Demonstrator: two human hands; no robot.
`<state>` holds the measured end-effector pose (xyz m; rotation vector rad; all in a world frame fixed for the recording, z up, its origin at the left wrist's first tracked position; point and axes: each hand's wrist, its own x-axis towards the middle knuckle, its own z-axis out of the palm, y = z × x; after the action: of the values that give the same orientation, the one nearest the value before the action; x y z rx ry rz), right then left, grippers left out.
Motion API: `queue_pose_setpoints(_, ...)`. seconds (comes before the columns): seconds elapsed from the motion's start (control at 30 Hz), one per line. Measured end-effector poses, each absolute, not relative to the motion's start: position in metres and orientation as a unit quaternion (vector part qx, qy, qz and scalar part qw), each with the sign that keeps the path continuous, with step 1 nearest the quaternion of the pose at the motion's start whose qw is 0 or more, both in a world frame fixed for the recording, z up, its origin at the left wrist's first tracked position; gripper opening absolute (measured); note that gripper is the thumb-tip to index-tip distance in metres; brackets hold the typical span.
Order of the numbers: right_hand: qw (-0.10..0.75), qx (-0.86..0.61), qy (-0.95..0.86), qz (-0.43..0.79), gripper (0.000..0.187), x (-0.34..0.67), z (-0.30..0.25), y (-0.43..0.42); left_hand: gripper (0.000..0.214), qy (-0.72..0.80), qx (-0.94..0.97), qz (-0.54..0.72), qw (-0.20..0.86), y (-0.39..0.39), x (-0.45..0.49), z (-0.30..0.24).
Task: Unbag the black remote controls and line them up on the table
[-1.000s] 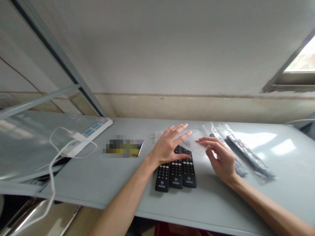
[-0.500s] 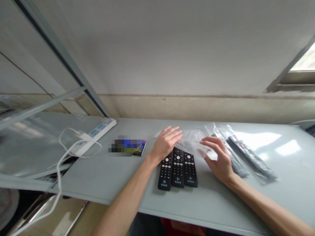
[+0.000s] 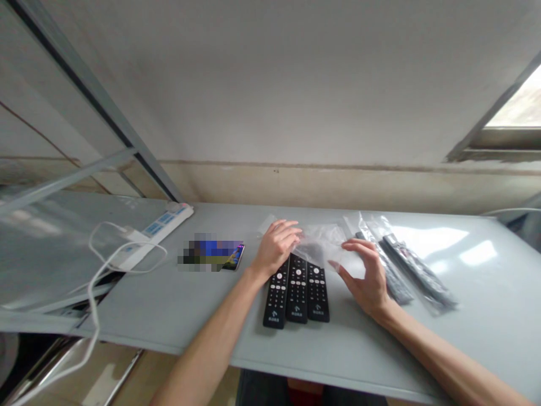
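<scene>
Three black remote controls (image 3: 297, 288) lie side by side on the grey table (image 3: 177, 304) in front of me. Just behind them is a clear plastic bag (image 3: 325, 243). My left hand (image 3: 274, 248) has its fingers curled onto the bag's left edge, pinching it. At the bag's right edge, my right hand (image 3: 367, 270) pinches the film between thumb and fingers. Both hands hold the bag just above the remotes' far ends.
Bagged remotes (image 3: 406, 270) lie in clear sleeves to the right. A phone (image 3: 217, 254) with a lit screen lies left of my left hand. A white power strip (image 3: 156, 228) with a looping cable (image 3: 101, 265) sits at the far left, beside a metal frame (image 3: 84, 96).
My left hand has gone from spread flat over the remotes to curled on the bag's edge. The right hand has closed on the bag's other side, and the bag has lifted slightly.
</scene>
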<state>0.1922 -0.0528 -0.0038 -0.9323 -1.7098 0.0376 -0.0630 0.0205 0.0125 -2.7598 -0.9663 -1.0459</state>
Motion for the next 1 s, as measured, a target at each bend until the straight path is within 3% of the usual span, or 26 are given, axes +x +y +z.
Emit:
queue_pose_setpoints(0.17,0.587,-0.402,-0.701,0.047,0.047,0.191,-0.005,-0.051,0.025,-0.323,-0.873,-0.365,0.023,0.023,-0.063,0.013)
queue_pose_setpoints(0.5,0.542,-0.422,-0.727,0.002,0.027,0.193,0.010,-0.055,0.030,-0.335,-0.868,-0.367,0.010,0.023,-0.062,0.014)
queue_pose_setpoints(0.77,0.560,-0.419,-0.714,0.026,0.037,0.195,0.007,-0.053,0.032,-0.336,-0.874,-0.352,0.001,0.026,-0.063,0.008)
queue_pose_setpoints(1.0,0.530,-0.434,-0.726,0.055,0.018,0.197,0.005,-0.051,0.027,-0.325,-0.884,-0.335,0.003,0.025,-0.061,0.010)
